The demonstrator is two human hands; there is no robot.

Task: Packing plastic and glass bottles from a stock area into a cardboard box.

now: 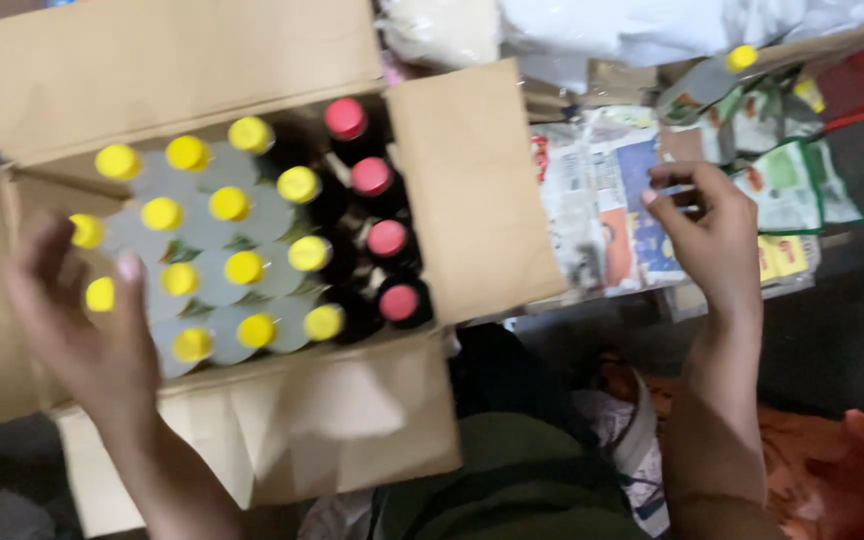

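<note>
Open cardboard box (252,430) at left, flaps folded out, packed with upright bottles. Yellow-capped bottles (207,260) in rows across the left and middle; four pink-capped dark bottles (380,210) in a single row along the right wall. Left hand (77,320) blurred, fingers spread and empty, hovering over the near left corner of the box, just beside the leftmost yellow caps; touching or not, cannot tell. Right hand (712,235) well apart at right, fingers curled loosely, holding nothing, above printed packets (612,215) and green pouches (787,185). One more yellow-capped bottle (707,80) lying tilted at far right.
</note>
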